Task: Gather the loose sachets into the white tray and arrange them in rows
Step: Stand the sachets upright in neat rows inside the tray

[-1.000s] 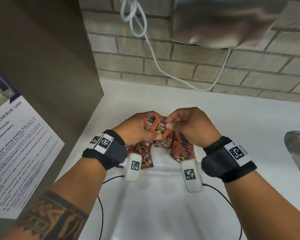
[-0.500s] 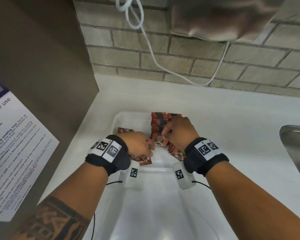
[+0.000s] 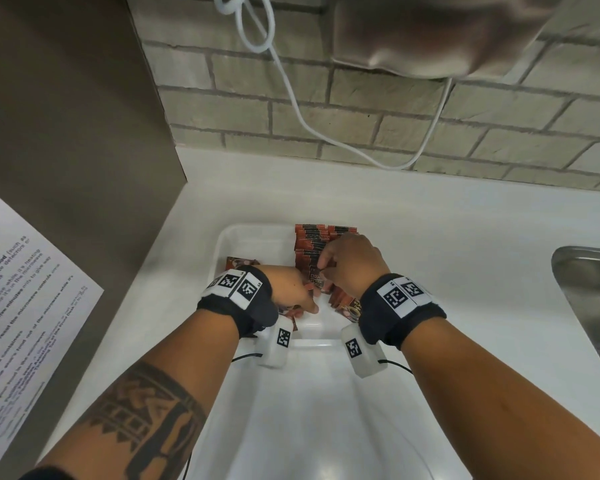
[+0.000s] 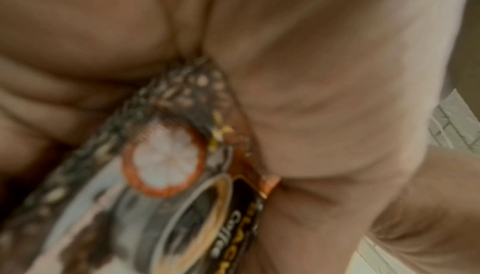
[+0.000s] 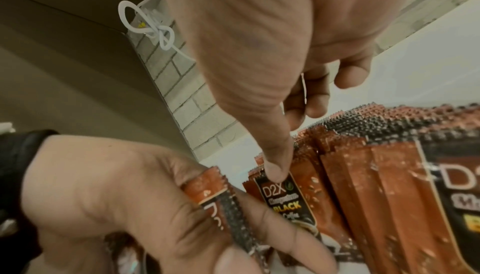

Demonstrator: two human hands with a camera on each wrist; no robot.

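Basically you were mid-arrange: filing sachets upright into the row (image 3: pixel 310 242) on the right side of the tray (image 3: pixel 234 237).

Your right hand (image 3: pixel 352 268) had its fingers curled down onto the row, thumb tip pressed on the top edge of the front sachet (image 5: pixel 281 200), other fingers tucked behind the pack. It looked like a pinch, steadying that sachet against the stack.

Your left hand (image 3: pixel 291 292) was curled tight round a small bunch (image 5: pixel 221 198), thumb clamped across it, just beside your right thumb. The left wrist view was too blurred to count them.

Orientation: the row stood on edge, serrated top seals pointing up toward your right fingertips, printed faces toward you, long axis vertical. The row itself ran away from your fingers toward the wall. The bunch lay tilted, its seal end poking out past your left thumb toward the row.

A few more sachets (image 3: pixel 239 263) lay flat beyond your left knuckles, unsorted.

My read of the next move: right fingers open a gap at the front, left hand turns the bunch upright, seals up, and slots it in. Expect thin foil to fan out or tip unless held.
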